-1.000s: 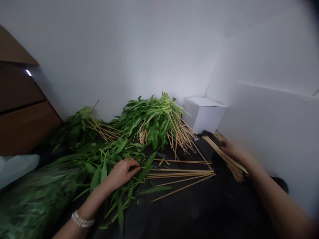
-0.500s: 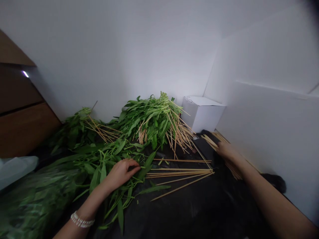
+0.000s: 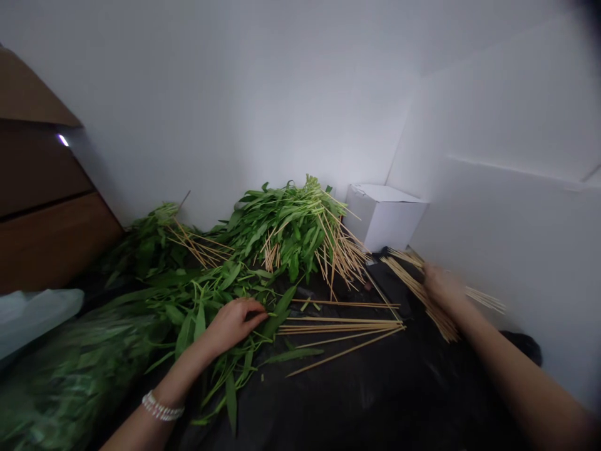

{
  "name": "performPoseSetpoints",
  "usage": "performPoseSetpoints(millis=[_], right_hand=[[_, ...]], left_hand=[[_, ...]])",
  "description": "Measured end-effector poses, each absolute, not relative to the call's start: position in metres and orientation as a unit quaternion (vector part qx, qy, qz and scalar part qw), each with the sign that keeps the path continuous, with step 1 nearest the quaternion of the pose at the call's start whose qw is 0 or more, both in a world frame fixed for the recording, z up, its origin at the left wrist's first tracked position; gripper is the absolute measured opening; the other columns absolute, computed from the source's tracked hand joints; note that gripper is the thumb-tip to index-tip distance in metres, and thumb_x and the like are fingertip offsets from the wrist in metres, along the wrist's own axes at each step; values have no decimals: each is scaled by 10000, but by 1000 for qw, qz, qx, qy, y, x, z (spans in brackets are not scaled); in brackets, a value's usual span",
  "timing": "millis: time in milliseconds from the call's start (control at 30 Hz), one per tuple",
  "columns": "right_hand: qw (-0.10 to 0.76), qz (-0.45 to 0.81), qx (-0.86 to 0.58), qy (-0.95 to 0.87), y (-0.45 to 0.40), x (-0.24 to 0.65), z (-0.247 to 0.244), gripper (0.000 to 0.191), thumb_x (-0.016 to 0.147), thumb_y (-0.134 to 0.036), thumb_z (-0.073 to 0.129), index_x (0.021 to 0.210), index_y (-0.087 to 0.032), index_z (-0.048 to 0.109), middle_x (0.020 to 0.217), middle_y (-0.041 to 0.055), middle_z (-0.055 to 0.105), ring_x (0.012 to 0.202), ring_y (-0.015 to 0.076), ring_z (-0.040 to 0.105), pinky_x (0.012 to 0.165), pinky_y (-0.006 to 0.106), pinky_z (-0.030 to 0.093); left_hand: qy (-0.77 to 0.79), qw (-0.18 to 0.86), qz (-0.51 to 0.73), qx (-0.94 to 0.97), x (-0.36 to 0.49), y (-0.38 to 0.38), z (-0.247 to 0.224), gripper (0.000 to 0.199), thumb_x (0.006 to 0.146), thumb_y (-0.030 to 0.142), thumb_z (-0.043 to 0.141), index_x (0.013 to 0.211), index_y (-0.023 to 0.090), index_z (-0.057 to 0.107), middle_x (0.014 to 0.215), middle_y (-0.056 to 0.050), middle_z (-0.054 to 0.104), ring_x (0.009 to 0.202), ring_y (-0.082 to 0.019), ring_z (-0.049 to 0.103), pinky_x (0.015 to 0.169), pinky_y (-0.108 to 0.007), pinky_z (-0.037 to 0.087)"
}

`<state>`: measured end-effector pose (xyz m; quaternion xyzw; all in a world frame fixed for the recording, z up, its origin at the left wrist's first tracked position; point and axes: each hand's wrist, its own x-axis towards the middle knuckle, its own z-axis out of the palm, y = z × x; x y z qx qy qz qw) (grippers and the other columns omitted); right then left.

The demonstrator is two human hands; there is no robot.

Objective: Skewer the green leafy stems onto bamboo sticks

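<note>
My left hand (image 3: 235,324) lies curled over long-stemmed leafy greens (image 3: 201,307), its fingers closed around the stems, and a beaded bracelet (image 3: 163,407) circles that wrist. My right hand (image 3: 441,287) grips a loose bundle of thin bamboo skewers (image 3: 422,294), whose ends fan out on both sides of it. Several more skewers (image 3: 338,327) lie side by side on the black sheet between my hands. A heap of greens (image 3: 286,228) with skewers poking through it rises behind my left hand.
A black plastic sheet (image 3: 357,388) covers the floor in a white-walled corner. A white cardboard box (image 3: 382,216) stands at the back. A wooden cabinet (image 3: 47,244) stands at left, and bagged greens (image 3: 70,369) lie at lower left.
My right hand has moved to the right, and the skewer bundle now sticks out further that way. My left hand has barely shifted.
</note>
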<state>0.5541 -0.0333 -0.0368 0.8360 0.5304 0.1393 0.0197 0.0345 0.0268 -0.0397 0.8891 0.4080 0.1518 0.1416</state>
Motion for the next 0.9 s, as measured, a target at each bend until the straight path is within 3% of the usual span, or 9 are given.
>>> performPoseSetpoints(millis=[233, 367, 433, 533, 667, 900], right_hand=[[-55, 222, 816, 531, -50, 501, -17, 241, 958, -191, 335, 1039, -165, 561, 822, 98, 654, 703, 201, 615, 573, 270, 311], [-93, 158, 734, 654, -48, 412, -19, 246, 972, -350, 385, 928, -201, 575, 822, 47, 647, 721, 171, 612, 570, 246, 317], [-85, 89, 667, 734, -41, 370, -22, 165, 937, -248, 428, 967, -209, 586, 920, 42, 657, 802, 157, 622, 618, 228, 351], [-42, 29, 632, 773, -30, 331, -26, 271, 870, -105, 422, 1054, -210, 591, 1034, 60, 645, 870, 154, 626, 674, 227, 385], [1, -12, 617, 787, -28, 319, -29, 280, 861, -88, 410, 1028, -200, 604, 1055, 71, 652, 892, 169, 640, 687, 240, 404], [-13, -66, 546, 835, -51, 337, -29, 316, 816, -94, 435, 1041, -215, 620, 1022, 45, 678, 922, 166, 630, 728, 235, 385]], left_hand=[[410, 134, 148, 890, 36, 25, -38, 265, 901, 376, 502, 872, 222, 716, 878, -45, 719, 848, -211, 647, 751, -288, 446], [405, 134, 160, 890, 35, 25, -39, 257, 898, 372, 506, 884, 222, 715, 883, -41, 716, 841, -201, 649, 743, -277, 450], [402, 135, 165, 891, 35, 25, -40, 258, 895, 376, 509, 883, 225, 718, 874, -41, 716, 836, -201, 649, 735, -276, 450], [402, 141, 167, 889, 35, 24, -39, 262, 892, 381, 513, 885, 226, 723, 879, -45, 720, 845, -208, 651, 743, -284, 453], [400, 149, 177, 887, 34, 24, -38, 252, 885, 380, 524, 879, 231, 727, 884, -43, 722, 837, -209, 653, 732, -288, 452], [403, 160, 178, 883, 33, 25, -41, 253, 883, 381, 528, 883, 230, 732, 881, -49, 720, 834, -209, 652, 742, -286, 448]])
